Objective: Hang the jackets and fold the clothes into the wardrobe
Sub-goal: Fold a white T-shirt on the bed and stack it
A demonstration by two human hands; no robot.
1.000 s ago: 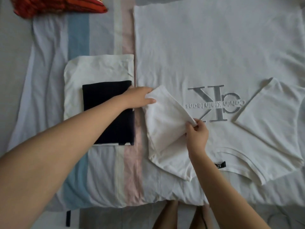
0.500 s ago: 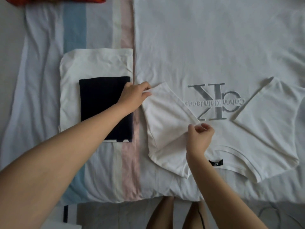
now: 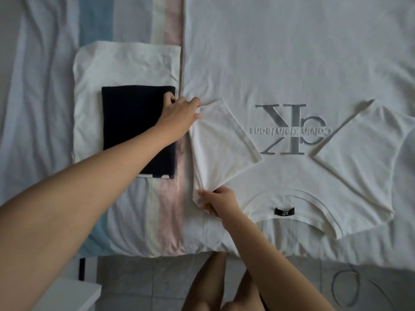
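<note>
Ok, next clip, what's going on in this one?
A person is folding a white T-shirt spread logo-up on a bed. Both sleeves are already turned in over the chest. The left hand pinches the shirt's side edge by the folded sleeve; the right hand pinches the shoulder corner near the collar. Beside it, a folded dark garment lies on a folded white one.

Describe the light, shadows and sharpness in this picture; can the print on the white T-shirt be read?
Head view: dim, even light, no glare on the T-shirt. Head view: a soft shadow falls on the bedsheet beside the left forearm. Head view: the grey print is upside down yet sharp enough to read.
</note>
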